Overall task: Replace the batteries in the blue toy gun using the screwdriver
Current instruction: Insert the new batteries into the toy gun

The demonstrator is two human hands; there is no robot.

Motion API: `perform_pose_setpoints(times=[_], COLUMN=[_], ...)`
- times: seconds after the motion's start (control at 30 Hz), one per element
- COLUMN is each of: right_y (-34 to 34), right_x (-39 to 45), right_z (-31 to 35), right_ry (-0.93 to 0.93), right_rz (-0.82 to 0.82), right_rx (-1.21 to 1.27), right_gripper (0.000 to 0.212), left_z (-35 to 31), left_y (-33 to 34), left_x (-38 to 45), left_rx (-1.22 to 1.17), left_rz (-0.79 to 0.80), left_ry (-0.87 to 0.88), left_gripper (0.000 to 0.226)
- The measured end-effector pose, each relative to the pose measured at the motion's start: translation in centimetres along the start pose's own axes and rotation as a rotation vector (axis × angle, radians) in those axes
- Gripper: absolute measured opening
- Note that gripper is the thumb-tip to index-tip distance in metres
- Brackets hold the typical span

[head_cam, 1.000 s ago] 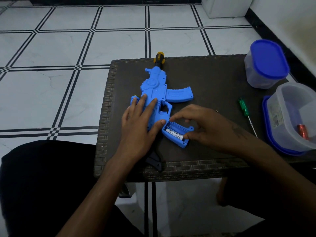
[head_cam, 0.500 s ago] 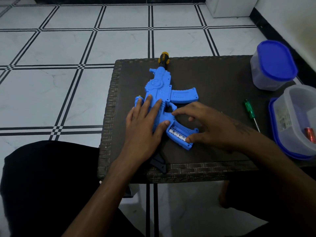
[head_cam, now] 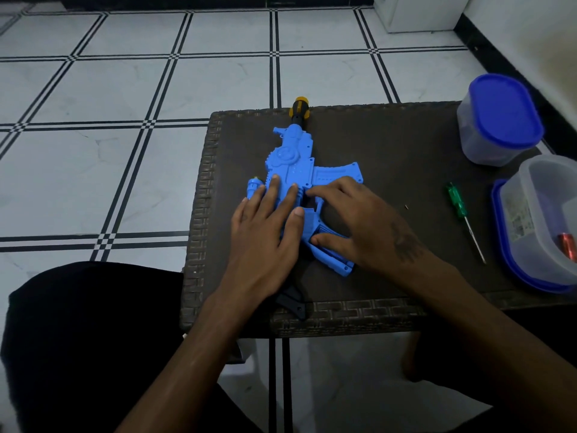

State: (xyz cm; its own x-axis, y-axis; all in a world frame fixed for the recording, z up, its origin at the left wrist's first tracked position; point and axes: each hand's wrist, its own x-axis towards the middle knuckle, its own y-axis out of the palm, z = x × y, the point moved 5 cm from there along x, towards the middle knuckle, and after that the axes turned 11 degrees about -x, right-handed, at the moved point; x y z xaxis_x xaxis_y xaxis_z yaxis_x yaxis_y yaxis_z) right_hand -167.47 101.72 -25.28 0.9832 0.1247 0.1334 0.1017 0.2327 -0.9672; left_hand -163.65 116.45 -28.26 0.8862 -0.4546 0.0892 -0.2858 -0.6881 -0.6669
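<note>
Blue toy gun [head_cam: 293, 160] flat on the table [head_cam: 406, 145], long axis running from near edge to far edge. Left hand [head_cam: 265, 232], fingers straight and spread, presses its body. Right hand [head_cam: 352, 220], fingers loosely extended, rests on the grip compartment, thumb against its side; it holds nothing. Screwdriver [head_cam: 462, 217] lies rightward, nearer the right hand, untouched.

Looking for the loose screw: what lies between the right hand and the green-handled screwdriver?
Head view: a tiny brass-coloured speck on the dark woven table; otherwise bare.
</note>
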Motion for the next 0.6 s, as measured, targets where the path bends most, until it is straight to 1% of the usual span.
perform_pose_setpoints(times=[0.17, 0.23, 0.33, 0.43, 0.53, 0.6], right_y=[-0.3, -1.1, -3.1, -5.2, -6.8, -7.8], right_x=[-0.4, -0.6, -1.1, -2.3, -4.4, -6.3], right_z=[0.2, -0.1, -1.4, -3.0, -4.4, -5.8], right_ry=[-0.015, 0.008, 0.088, 0.176, 0.244, 0.298], right_rz=[0.038, 0.042, -0.009, -0.057, -0.092, -0.107], right_rx=[0.021, 0.055, 0.075, 0.058, 0.058, 0.056], right_gripper=[0.062, 0.059, 0.043, 0.034, 0.029, 0.025], left_z=[-0.2, -0.4, -0.4, -0.1, 0.1, -0.6], left_y=[0.2, 0.4, 0.6, 0.4, -0.4, -0.8], left_x=[-0.2, -0.4, -0.5, -0.1, 0.4, 0.6], left_rx=[-0.065, -0.048, -0.027, -0.042, -0.136, -0.186], left_rz=[0.016, 0.016, 0.010, 0.053, 0.079, 0.048], left_ry=[-0.010, 0.004, -0.002, -0.013, -0.004, 0.024], left_gripper=[0.059, 0.059, 0.061, 0.062, 0.064, 0.059])
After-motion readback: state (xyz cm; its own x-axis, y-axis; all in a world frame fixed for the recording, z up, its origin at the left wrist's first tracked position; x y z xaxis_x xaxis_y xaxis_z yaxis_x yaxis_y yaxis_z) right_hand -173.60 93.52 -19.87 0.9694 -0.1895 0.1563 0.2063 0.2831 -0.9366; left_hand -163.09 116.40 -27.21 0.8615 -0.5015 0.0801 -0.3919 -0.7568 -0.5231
